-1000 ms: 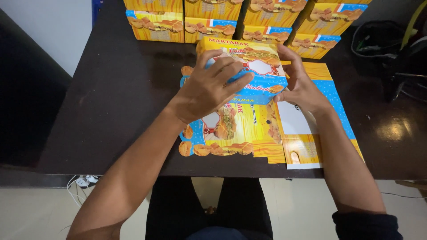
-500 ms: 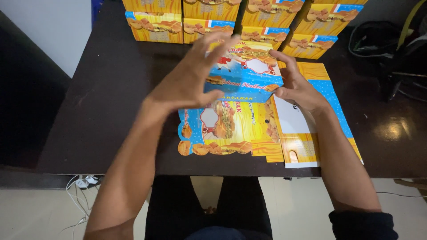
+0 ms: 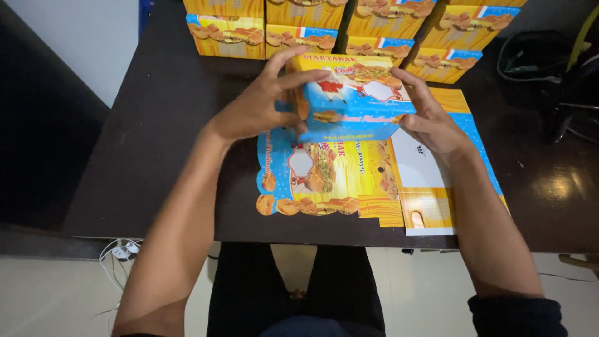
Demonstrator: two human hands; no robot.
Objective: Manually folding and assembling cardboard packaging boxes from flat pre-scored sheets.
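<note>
A yellow and blue printed cardboard box is folded into shape and held just above the dark table. My left hand grips its left side, fingers spread over the top edge. On the opposite side my right hand presses flat against the box. Beneath the box lies a stack of flat, unfolded box blanks in the same yellow and blue print.
Several finished boxes stand in stacked rows along the table's far edge. A dark bag with cables sits at the far right. White cables lie on the floor at the lower left. My legs are under the table's near edge.
The flat blank has been folded up into a box shape. My left hand moved from pressing on top to gripping the left side, and the box now sits raised between both hands.
</note>
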